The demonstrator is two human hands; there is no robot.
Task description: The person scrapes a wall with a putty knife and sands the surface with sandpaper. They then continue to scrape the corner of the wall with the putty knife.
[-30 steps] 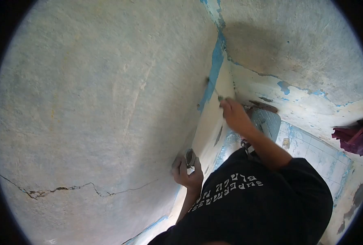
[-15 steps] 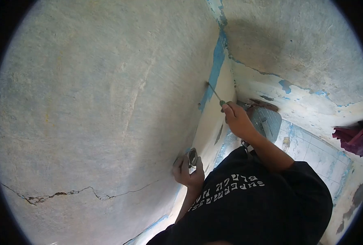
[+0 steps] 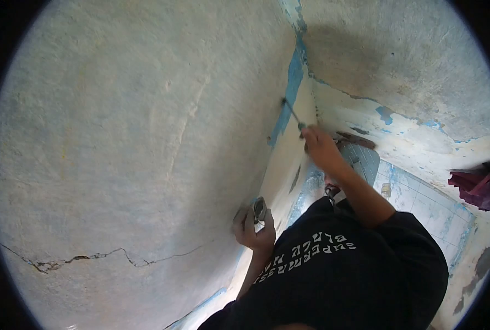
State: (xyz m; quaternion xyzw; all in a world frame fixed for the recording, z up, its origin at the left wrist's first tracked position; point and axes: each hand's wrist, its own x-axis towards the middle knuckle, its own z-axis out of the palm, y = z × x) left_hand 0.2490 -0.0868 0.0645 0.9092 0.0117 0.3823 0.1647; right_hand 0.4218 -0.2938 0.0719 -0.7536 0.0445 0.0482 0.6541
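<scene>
My right hand (image 3: pixel 321 148) is closed around the green handle of a thin-shafted tool (image 3: pixel 293 113). The tool's dark tip is at the wall beside a blue painted strip (image 3: pixel 294 77) near the corner. Lower down, my left hand (image 3: pixel 255 231) grips a small, round, grey metal-looking container (image 3: pixel 260 208) close to the wall. What the container holds is too small to tell. The grey plaster wall (image 3: pixel 118 137) fills the left side.
A long crack (image 3: pixel 99 256) runs across the lower left wall. Beyond my right arm are a grey rounded object (image 3: pixel 363 162) and a tiled floor (image 3: pixel 435 212) with a small yellowish item (image 3: pixel 386 190). Maroon cloth (image 3: pixel 476 190) hangs at the right edge.
The tool's tip has moved slightly up along the blue strip, and my right hand has shifted up with it. My left hand and the container look almost unchanged.
</scene>
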